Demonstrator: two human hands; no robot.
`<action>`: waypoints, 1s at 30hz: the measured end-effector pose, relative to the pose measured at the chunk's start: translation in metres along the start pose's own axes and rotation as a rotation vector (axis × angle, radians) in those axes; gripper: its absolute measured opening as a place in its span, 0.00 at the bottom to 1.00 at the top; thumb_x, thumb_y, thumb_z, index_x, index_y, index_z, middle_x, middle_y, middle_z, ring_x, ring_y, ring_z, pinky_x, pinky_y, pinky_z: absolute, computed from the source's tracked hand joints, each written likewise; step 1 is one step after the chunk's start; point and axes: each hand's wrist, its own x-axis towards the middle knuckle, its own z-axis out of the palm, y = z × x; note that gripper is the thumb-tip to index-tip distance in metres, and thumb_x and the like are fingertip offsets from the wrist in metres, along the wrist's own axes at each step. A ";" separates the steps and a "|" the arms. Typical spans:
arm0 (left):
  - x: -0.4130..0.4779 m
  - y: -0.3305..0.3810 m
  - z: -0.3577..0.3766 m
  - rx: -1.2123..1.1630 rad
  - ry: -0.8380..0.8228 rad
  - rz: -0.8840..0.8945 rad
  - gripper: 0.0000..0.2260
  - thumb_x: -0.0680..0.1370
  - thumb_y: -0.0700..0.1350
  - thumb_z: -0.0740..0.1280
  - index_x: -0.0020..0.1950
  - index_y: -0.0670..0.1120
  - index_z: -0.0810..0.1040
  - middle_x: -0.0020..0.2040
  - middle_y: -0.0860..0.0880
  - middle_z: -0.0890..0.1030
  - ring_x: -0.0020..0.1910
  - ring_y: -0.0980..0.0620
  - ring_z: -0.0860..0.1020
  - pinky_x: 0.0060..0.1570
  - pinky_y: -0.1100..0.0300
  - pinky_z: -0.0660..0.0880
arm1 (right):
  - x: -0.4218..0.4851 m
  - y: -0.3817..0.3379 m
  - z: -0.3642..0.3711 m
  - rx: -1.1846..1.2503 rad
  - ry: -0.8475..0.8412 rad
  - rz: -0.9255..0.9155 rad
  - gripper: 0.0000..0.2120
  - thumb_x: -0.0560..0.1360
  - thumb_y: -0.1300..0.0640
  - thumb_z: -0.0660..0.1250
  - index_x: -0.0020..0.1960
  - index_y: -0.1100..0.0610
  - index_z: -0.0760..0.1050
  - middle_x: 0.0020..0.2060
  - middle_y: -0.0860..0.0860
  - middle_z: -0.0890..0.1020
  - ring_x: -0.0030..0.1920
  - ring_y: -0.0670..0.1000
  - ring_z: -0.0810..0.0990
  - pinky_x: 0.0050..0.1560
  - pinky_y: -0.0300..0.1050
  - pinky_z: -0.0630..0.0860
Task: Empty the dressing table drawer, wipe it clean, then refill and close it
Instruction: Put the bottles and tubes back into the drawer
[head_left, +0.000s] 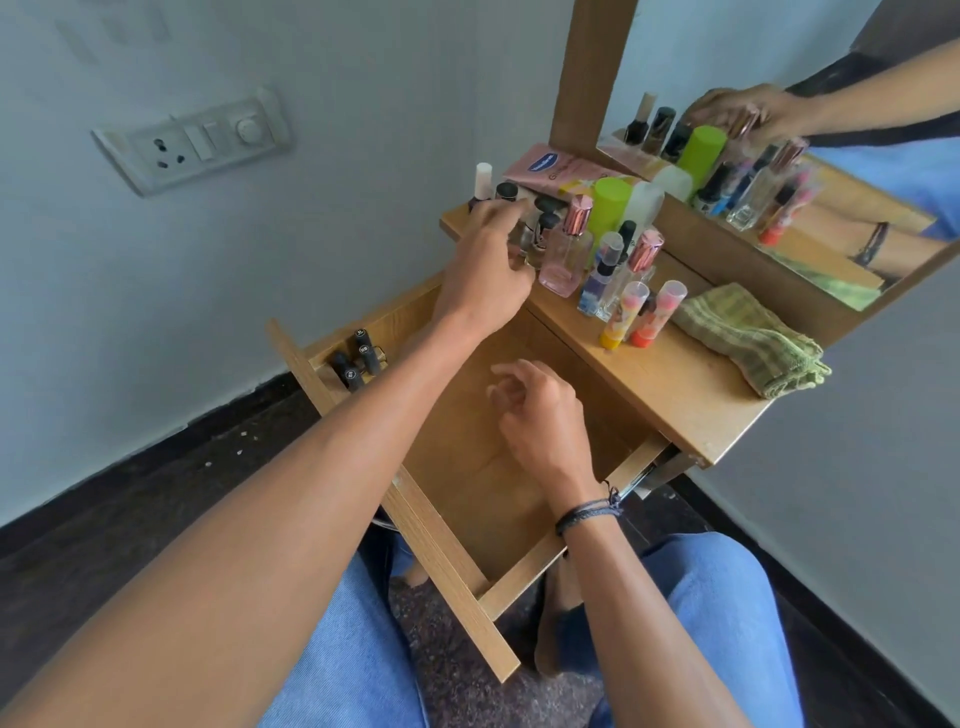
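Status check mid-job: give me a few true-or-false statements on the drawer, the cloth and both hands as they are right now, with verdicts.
1. The drawer is pulled open. True.
2. The drawer is completely emptied. False: a few dark tubes lie in its far left corner.
3. The green cloth lies on the table top. True.
4. The right hand holds the cloth. False: it hovers over the drawer, holding nothing.
5. The left hand is up among the bottles on the table top. True.

Green striped cloth (753, 338); lime cap (613, 200); pink tube (550, 169).
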 end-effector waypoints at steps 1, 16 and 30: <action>0.001 0.001 0.000 -0.002 0.006 -0.010 0.30 0.75 0.31 0.70 0.76 0.44 0.69 0.70 0.47 0.69 0.56 0.53 0.78 0.59 0.58 0.78 | 0.000 -0.001 0.001 0.009 0.000 -0.009 0.11 0.79 0.57 0.69 0.61 0.54 0.81 0.49 0.46 0.80 0.45 0.46 0.80 0.48 0.47 0.80; -0.018 -0.004 -0.010 -0.037 0.184 -0.033 0.18 0.74 0.31 0.69 0.60 0.48 0.80 0.56 0.50 0.77 0.42 0.55 0.82 0.43 0.74 0.75 | -0.001 -0.004 -0.004 0.069 0.114 0.005 0.07 0.79 0.59 0.68 0.56 0.53 0.82 0.50 0.45 0.83 0.45 0.43 0.80 0.48 0.44 0.81; -0.070 0.038 0.024 -0.296 0.021 -0.078 0.10 0.73 0.38 0.75 0.54 0.46 0.85 0.48 0.52 0.85 0.41 0.62 0.83 0.42 0.72 0.76 | 0.001 0.002 -0.097 0.265 0.892 -0.019 0.11 0.75 0.64 0.69 0.58 0.60 0.79 0.48 0.46 0.74 0.45 0.48 0.79 0.47 0.43 0.78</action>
